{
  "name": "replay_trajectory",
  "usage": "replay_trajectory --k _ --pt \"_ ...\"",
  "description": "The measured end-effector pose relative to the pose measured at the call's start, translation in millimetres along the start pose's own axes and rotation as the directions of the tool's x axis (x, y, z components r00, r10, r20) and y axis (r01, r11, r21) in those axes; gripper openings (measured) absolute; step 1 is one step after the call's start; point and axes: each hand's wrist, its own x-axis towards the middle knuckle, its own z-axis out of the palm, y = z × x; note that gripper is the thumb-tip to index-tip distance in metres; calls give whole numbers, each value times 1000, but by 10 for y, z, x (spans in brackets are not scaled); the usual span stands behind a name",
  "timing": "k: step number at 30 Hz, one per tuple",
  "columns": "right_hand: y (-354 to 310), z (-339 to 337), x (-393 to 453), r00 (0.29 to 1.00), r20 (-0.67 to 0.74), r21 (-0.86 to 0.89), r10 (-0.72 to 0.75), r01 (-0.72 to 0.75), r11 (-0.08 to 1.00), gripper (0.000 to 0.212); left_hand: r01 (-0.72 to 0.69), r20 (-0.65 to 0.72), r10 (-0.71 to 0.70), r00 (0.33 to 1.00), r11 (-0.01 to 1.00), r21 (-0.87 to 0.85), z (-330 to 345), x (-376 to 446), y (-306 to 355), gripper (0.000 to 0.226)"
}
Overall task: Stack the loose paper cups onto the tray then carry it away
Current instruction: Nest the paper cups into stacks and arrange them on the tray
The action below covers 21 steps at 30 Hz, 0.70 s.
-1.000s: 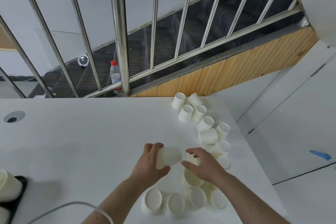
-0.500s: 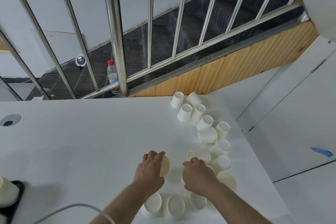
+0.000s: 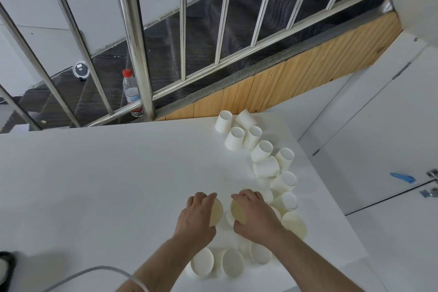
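Since a second ago, we have turned the cup in our left hand (image 3: 198, 217) from lying sideways across the palm to mouth-first toward the right, and our right hand (image 3: 254, 217) has lifted a second cup to face it. Now each hand is curled round its own cup: the left cup (image 3: 216, 211) and the right cup (image 3: 238, 211) sit mouth to mouth, close but seemingly not touching, above the white counter (image 3: 99, 185).

Two open rims facing each other will not nest, we judge; one cup must be flipped, or they jam and crumple. Thin paper walls could buckle under a tight squeeze. Loose cups (image 3: 263, 152) crowd the counter's right edge, and our right forearm hangs over the near ones (image 3: 233, 262), so a careless sweep might knock some off.

Both cup bodies are hidden under our fingers. The tray (image 3: 6, 268) is barely visible, cut off at the left edge, well apart from the cups. Several cups under our right wrist blur together.
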Motion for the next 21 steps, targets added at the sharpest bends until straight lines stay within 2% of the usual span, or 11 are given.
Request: replay_trajectory --k 11,21 --pt "-290 -97 -304 993 -112 -44 -35 30 999 69 -57 -106 55 993 998 -19 -156 -334 11 77" --pt "-851 152 -1068 979 -194 -25 -71 67 997 69 -78 -194 81 978 997 25 -253 -1309 -107 78"
